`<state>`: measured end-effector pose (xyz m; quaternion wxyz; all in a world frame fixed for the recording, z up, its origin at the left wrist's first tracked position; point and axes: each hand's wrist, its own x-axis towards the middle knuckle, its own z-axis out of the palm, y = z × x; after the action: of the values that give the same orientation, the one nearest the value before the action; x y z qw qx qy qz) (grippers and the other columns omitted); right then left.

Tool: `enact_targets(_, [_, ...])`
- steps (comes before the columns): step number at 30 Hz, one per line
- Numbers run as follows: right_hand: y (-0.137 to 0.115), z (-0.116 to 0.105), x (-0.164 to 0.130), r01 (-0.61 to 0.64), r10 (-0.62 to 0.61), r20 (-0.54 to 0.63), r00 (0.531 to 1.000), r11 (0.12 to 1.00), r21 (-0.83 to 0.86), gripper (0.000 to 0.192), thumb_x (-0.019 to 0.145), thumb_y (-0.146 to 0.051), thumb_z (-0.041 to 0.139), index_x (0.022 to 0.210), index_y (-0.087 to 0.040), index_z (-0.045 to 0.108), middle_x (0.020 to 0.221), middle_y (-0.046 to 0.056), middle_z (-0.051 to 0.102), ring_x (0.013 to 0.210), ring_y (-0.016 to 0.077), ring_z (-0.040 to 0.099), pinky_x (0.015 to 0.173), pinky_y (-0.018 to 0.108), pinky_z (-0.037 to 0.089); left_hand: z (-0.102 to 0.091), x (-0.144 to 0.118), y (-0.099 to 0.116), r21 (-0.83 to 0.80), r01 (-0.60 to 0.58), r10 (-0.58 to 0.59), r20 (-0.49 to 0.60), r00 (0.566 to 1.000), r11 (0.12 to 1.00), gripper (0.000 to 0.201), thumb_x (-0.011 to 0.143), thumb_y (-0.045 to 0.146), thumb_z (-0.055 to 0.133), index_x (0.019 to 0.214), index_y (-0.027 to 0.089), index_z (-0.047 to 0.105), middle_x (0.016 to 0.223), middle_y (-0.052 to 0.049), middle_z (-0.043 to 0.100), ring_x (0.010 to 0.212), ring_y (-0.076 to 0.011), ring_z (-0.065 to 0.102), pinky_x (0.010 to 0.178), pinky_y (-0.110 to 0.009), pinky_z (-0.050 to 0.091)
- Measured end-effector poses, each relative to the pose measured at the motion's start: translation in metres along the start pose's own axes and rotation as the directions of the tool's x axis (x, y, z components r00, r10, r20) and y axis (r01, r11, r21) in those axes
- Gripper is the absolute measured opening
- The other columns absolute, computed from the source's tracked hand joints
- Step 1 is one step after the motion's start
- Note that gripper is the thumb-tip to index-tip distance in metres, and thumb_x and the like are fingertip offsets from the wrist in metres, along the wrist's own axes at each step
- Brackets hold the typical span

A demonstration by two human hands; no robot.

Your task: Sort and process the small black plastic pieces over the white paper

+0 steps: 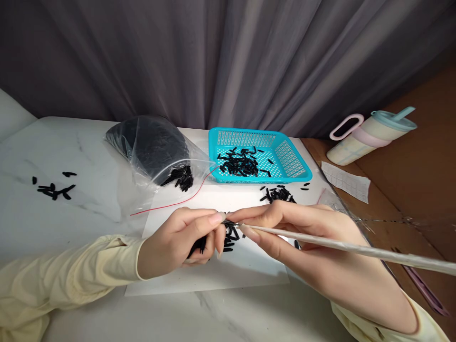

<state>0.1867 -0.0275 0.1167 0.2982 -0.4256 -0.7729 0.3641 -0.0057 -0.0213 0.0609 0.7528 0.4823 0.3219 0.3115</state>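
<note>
My left hand [188, 237] is closed, pinching a small black strip [230, 222] between thumb and forefinger, with more black pieces [200, 246] tucked in the curled fingers. My right hand [285, 232] grips a long, thin whitish stick [338, 244] close to its narrow end, which meets the black strip at the left fingertips. The stick's other end runs out past the right edge of view. Below the hands, loose black pieces [230, 242] lie on a white sheet [249, 273].
Behind the hands are a clear zip bag [153, 147] full of black pieces, with a red edge strip, and a turquoise basket [261, 179] holding more. Small piles of pieces [280, 194] [55, 191] flank them. A tumbler [370, 137] and paper slip [347, 183] stand right.
</note>
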Motion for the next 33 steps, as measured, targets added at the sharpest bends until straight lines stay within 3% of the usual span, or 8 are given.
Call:
enact_targets(7, [0.001, 0.006, -0.006, 0.135, -0.141, -0.026, 0.990, 0.978, -0.161, 0.012, 0.081, -0.008, 0.057, 0.083, -0.019, 0.062, 0.096, -0.001, 0.071, 0.076, 0.0079, 0.068, 0.068, 0.011, 0.052, 0.000, 0.000, -0.001, 0.017, 0.004, -0.004, -0.016, 1.000, 1.000, 0.038, 0.090, 0.032, 0.039, 0.059, 0.014, 0.053, 0.037, 0.006, 0.035, 0.035, -0.0052, 0.028, 0.037, -0.018, 0.025])
enact_targets(11, [0.004, 0.015, -0.012, 0.199, -0.224, -0.046, 0.973, 0.929, -0.313, 0.019, 0.082, -0.005, 0.053, 0.092, -0.019, 0.062, 0.102, 0.001, 0.070, 0.083, 0.0096, 0.068, 0.074, 0.009, 0.052, 0.001, 0.000, -0.001, 0.039, 0.016, -0.015, -0.040, 0.999, 0.999, 0.039, 0.090, 0.032, 0.037, 0.058, 0.015, 0.051, 0.037, 0.006, 0.033, 0.034, -0.0057, 0.028, 0.036, -0.019, 0.024])
enact_targets(17, [0.007, 0.029, -0.014, 0.426, -0.508, -0.005, 0.861, 0.727, -0.538, 0.032, 0.086, -0.002, 0.031, 0.085, -0.005, 0.063, 0.107, 0.020, 0.066, 0.103, 0.0236, 0.063, 0.087, 0.026, 0.052, 0.001, 0.001, -0.001, 0.044, 0.007, -0.004, -0.063, 0.998, 0.999, 0.039, 0.090, 0.032, 0.036, 0.057, 0.016, 0.049, 0.038, 0.006, 0.033, 0.034, -0.0056, 0.028, 0.035, -0.018, 0.023])
enact_targets(23, [0.014, 0.045, -0.012, 0.438, -0.584, 0.012, 0.812, 0.594, -0.675, 0.031, 0.082, -0.001, 0.032, 0.075, -0.006, 0.062, 0.106, 0.026, 0.065, 0.111, 0.0291, 0.056, 0.088, 0.035, 0.052, 0.001, 0.004, 0.001, -0.045, 0.064, -0.067, -0.074, 0.995, 0.997, 0.039, 0.090, 0.031, 0.034, 0.057, 0.016, 0.048, 0.037, 0.007, 0.030, 0.032, -0.0053, 0.025, 0.031, -0.016, 0.022])
enact_targets(33, [0.026, 0.056, -0.011, 0.396, -0.590, -0.107, 0.800, 0.654, -0.644, 0.029, 0.085, -0.001, 0.032, 0.090, 0.000, 0.060, 0.105, 0.027, 0.064, 0.107, 0.0312, 0.058, 0.084, 0.034, 0.053, 0.003, 0.007, 0.003, -0.096, 0.089, -0.098, -0.099, 0.990, 0.991, 0.037, 0.089, 0.027, 0.032, 0.058, 0.015, 0.049, 0.037, 0.008, 0.030, 0.031, -0.0039, 0.022, 0.029, -0.012, 0.023])
